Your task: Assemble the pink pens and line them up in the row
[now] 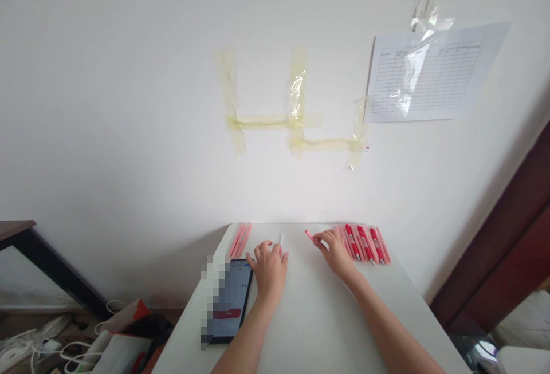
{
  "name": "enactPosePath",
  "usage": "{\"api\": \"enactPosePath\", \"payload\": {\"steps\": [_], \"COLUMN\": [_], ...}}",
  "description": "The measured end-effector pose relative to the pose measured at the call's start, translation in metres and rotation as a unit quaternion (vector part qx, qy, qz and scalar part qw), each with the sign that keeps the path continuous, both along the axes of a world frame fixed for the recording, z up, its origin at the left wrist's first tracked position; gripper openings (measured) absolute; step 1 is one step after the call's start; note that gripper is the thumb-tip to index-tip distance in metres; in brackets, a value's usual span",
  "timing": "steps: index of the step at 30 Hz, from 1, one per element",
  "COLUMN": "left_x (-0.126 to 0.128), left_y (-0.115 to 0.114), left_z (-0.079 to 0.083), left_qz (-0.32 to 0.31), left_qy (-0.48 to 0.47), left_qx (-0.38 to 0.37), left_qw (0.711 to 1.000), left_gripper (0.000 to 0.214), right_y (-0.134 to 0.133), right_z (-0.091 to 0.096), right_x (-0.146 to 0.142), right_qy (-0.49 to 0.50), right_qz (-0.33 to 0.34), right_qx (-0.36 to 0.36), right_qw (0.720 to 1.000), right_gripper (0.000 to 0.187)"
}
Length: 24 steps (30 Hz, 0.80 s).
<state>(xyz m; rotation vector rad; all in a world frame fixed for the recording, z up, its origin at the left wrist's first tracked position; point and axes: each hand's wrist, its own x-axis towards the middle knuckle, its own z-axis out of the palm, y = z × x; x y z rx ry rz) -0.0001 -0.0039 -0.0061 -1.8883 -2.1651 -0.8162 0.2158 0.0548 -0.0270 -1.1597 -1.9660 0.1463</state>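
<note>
My right hand (334,250) pinches a short pink pen part (309,236) between thumb and fingers above the far part of the table. How much of it lies inside the fingers is hidden. My left hand (270,267) is palm down with fingers spread and bent over the white tabletop (318,317). Just past its fingertips stands out a thin whitish stick (281,239); whether the fingers touch it I cannot tell. Several pink and red pens (365,245) lie side by side right of my right hand. A few pink pens (240,240) lie at the far left corner.
A phone (234,299) with its screen lit lies left of my left forearm. Behind the table rises a white wall (172,105) with yellowed tape strips (262,123) and a taped-up printed sheet (425,76). White cables (71,351) and boxes clutter the floor at left.
</note>
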Motion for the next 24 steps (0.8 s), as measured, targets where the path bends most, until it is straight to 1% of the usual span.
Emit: {"api": "enactPosePath", "payload": {"steps": [7, 12, 19, 24], "left_x": [-0.0013, -0.001, -0.0009, 0.0006], "left_y": [0.001, 0.0016, 0.0016, 0.0019], "left_z": [0.0015, 0.0034, 0.0034, 0.0014], "left_qz": [0.037, 0.045, 0.036, 0.002], "left_qy": [0.028, 0.033, 0.023, -0.001], "left_qx": [-0.008, -0.011, 0.007, 0.017], "left_qw": [0.999, 0.998, 0.999, 1.0], "left_gripper": [0.023, 0.027, 0.03, 0.024], "right_y": [-0.0028, -0.0059, -0.0026, 0.0017], "right_z": [0.0031, 0.0056, 0.001, -0.0031], "right_x": [-0.0005, -0.0007, 0.0012, 0.0034], "right_qy": [0.015, 0.024, 0.041, 0.041], "right_qz": [-0.008, -0.013, -0.027, -0.022], "right_qx": [-0.002, -0.008, -0.025, -0.022], "right_qw": [1.0, 1.0, 0.998, 0.999], "right_gripper": [0.022, 0.024, 0.022, 0.022]}}
